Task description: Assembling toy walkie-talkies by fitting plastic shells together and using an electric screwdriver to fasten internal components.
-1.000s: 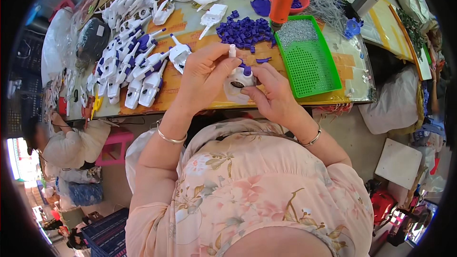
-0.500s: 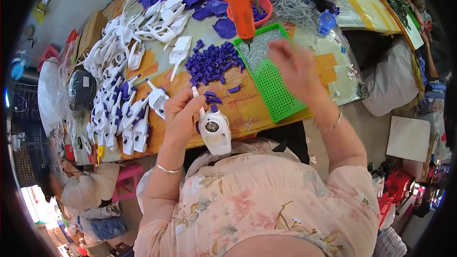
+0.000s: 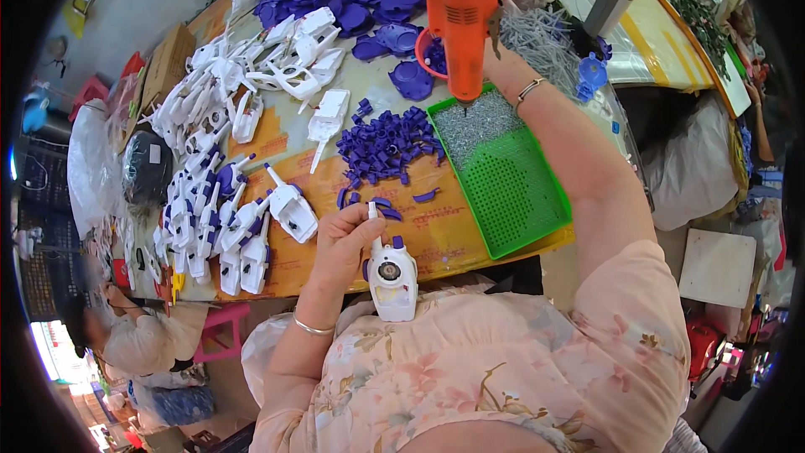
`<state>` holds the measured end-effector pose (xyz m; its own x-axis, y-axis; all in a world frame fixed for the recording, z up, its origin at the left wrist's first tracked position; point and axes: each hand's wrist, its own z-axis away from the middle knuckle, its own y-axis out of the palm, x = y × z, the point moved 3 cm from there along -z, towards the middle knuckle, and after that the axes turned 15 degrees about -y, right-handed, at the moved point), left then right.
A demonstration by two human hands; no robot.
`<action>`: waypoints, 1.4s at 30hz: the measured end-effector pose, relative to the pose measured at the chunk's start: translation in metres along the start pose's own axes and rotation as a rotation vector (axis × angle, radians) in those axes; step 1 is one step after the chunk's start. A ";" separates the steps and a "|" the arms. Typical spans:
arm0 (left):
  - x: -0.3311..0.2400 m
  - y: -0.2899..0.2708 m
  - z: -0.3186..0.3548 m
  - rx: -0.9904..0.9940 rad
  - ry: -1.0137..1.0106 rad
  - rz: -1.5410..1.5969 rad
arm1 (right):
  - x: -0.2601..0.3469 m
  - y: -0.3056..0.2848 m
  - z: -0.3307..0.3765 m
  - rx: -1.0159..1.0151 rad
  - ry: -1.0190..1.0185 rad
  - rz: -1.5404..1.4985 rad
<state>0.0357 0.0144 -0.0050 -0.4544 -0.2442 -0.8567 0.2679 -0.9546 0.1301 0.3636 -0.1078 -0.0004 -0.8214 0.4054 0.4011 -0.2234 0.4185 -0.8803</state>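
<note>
Plastic, white and hollow-looking: the toy housing (image 3: 392,278) sits in my left hand (image 3: 342,245) at the lower centre of the frame, just off the near edge of the surface (image 3: 436,231). My fingers are wrapped round its upper end, thumb near the narrow neck, so that hand is closed on it. I judge it light and stiff, a moulded shell with smooth sides that could slip, so the waist below the round dark socket seems the surest place to grip.

My right hand (image 3: 503,59) is up at the top centre, closed round the orange power screwdriver (image 3: 459,21), bit pointing down over the heap of small screws in the green tray (image 3: 503,172). That tool I take to be the heavier thing.

Loose purple pieces (image 3: 387,144) lie left of the tray; finished white shells (image 3: 220,231) crowd the left side.
</note>
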 end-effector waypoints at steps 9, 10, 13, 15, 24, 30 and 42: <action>-0.004 0.004 0.005 0.029 -0.002 0.046 | -0.208 0.128 -0.019 -0.183 -0.149 -0.562; -0.014 0.015 -0.005 0.126 0.005 0.003 | -0.253 0.115 -0.027 -0.306 -0.141 -0.632; 0.003 -0.003 0.002 0.035 0.008 0.045 | -0.171 0.121 -0.061 -0.087 -0.146 -0.485; 0.006 -0.006 0.010 0.031 0.026 0.063 | -0.118 0.094 -0.046 0.061 -0.103 -0.273; 0.006 -0.007 0.013 0.051 0.067 0.060 | -0.025 0.034 -0.011 0.194 0.065 0.197; 0.005 0.002 0.015 0.101 0.078 0.054 | -0.066 0.028 0.002 -0.653 -0.029 -0.403; -0.010 0.018 0.021 0.053 0.155 -0.136 | 0.158 -0.038 0.161 -0.516 0.062 -1.326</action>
<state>0.0272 -0.0042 0.0169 -0.3460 -0.0874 -0.9341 0.1662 -0.9856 0.0307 0.1574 -0.1906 0.0559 -0.1317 -0.4859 0.8641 -0.5727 0.7488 0.3337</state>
